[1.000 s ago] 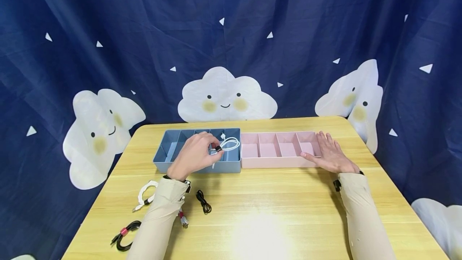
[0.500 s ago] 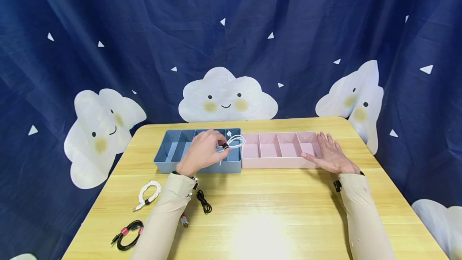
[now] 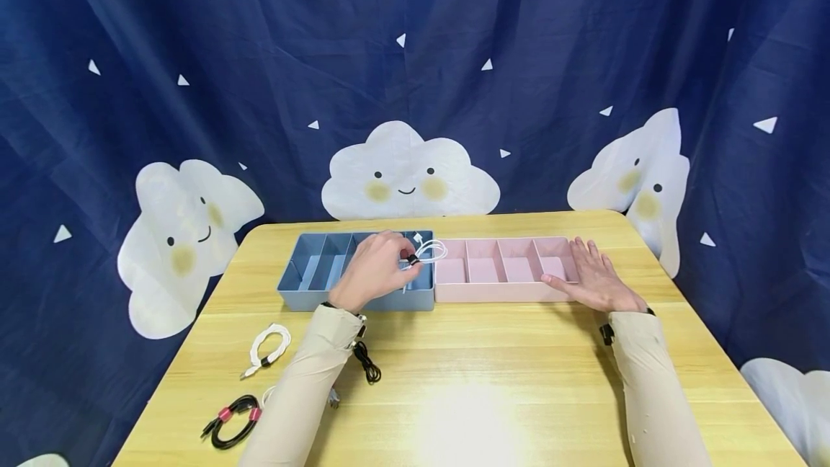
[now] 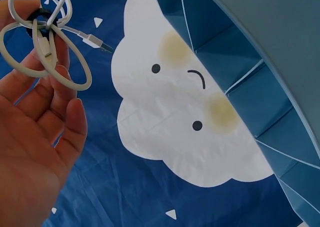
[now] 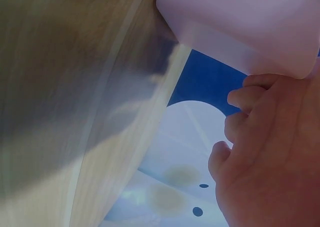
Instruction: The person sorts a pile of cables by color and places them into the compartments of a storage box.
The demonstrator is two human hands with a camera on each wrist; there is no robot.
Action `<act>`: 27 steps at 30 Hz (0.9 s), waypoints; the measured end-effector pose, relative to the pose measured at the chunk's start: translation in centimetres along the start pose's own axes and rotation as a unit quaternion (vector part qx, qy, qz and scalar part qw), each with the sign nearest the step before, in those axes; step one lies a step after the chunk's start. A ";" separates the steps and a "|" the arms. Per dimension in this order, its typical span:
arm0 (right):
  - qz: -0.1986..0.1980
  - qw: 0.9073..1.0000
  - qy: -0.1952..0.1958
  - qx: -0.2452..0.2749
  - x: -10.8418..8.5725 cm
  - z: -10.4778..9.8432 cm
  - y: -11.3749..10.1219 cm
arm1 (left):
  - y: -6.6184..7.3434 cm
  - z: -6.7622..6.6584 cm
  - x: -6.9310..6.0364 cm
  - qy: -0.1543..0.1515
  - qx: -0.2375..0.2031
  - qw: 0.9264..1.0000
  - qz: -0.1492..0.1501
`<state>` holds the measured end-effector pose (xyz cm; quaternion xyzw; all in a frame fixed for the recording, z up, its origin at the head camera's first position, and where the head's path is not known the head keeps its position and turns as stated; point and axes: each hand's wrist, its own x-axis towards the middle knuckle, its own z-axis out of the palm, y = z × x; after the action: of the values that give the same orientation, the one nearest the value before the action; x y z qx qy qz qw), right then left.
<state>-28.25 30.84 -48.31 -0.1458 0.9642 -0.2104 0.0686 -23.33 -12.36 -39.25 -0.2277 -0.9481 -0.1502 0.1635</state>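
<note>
My left hand pinches a coiled white cable at its black tie, over the right part of the blue divided box. In the left wrist view the cable's loops hang at the fingertips of the left hand, and a plug sticks out to the side. My right hand rests with fingers spread on the right end of the pink divided box. The right wrist view has the right hand against that box's end wall.
On the left of the table lie a white braided cable and a black cable with red ties. A small black cable and a partly hidden plug are beside my left sleeve. A curtain hangs behind.
My left hand has moved to the right and slightly away over the blue box, carrying the white cable. The right hand has stayed on the pink box.
</note>
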 end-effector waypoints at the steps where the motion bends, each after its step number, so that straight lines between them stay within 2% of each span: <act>1: 0.001 1.000 0.000 0.000 0.0 0.0 0.0 | 0.0 0.1 0.1 0.001 0.002 1.000 0.001; 27: 0.003 1.000 -0.004 0.001 0.1 0.1 -0.2 | 0.4 2.9 2.0 0.001 0.002 1.000 0.003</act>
<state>-28.28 30.58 -48.30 -0.1437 0.9643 -0.2103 0.0729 -25.48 -10.21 -41.01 -0.2303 -0.9474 -0.1483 0.1654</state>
